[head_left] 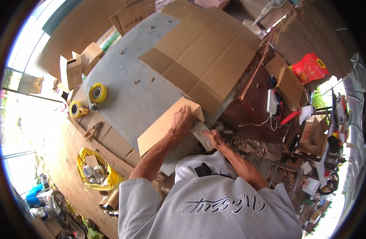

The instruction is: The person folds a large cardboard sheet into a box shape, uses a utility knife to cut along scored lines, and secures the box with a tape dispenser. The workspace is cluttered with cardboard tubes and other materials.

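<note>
My left hand (183, 119) presses down on a small brown cardboard sheet (161, 127) lying on the grey table (127, 83), fingers over its near right corner. My right hand (213, 138) grips a grey-white flat piece (199, 129) at the table's edge, just under that corner. Both forearms rise from my grey sweatshirt at the bottom. A large flattened cardboard box (206, 51) lies further along the table, beyond the small sheet.
Two yellow tape rolls (97, 93) (76, 109) sit at the table's left side, pliers (93, 130) nearby. Small open boxes (75, 67) stand far left. A yellow bag with tape rolls (93, 171) lies on the floor. A cluttered dark bench (270, 111) with a white device stands right.
</note>
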Demonstrator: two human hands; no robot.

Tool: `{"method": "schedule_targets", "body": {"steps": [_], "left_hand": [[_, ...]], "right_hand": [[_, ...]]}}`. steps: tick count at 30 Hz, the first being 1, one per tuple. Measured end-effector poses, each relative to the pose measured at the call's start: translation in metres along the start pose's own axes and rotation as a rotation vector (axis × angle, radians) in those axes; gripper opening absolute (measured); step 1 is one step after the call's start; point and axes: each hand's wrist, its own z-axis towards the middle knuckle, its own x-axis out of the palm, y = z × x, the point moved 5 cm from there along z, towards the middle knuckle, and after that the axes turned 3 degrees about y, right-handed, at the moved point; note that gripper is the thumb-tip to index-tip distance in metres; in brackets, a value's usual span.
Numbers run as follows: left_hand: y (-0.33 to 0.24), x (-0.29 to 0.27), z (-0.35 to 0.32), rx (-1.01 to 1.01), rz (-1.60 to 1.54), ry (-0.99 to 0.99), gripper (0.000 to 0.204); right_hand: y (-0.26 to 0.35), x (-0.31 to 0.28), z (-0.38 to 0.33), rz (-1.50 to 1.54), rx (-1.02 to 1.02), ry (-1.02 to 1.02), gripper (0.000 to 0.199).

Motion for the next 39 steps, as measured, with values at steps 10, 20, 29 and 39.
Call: {"method": "schedule_targets", "body": {"steps": [10, 20, 29, 39], "left_hand": [[-0.004, -0.003, -0.001, 0.004, 0.028, -0.039, 0.034], [-0.006, 0.004, -0.004, -0.160, 0.142, -0.003, 0.042], [0.024, -0.031, -0.061, -0.387, 0.106, 0.142, 0.047], [0.069, -0.075, -0.217, -0.492, 0.029, -0.260, 0.064]], "right_hand": [[0.048, -0.005, 0.002, 0.146, 0.297, 0.149, 0.037], [0.044, 0.018, -0.001, -0.670, 0.143, 0.172, 0.054], [-0.075, -0.066, -0.034, -0.069, 0.099, 0.072, 0.062], [-0.114, -0.150, -0.097, -0.027, 0.012, -0.132, 0.054]]}}
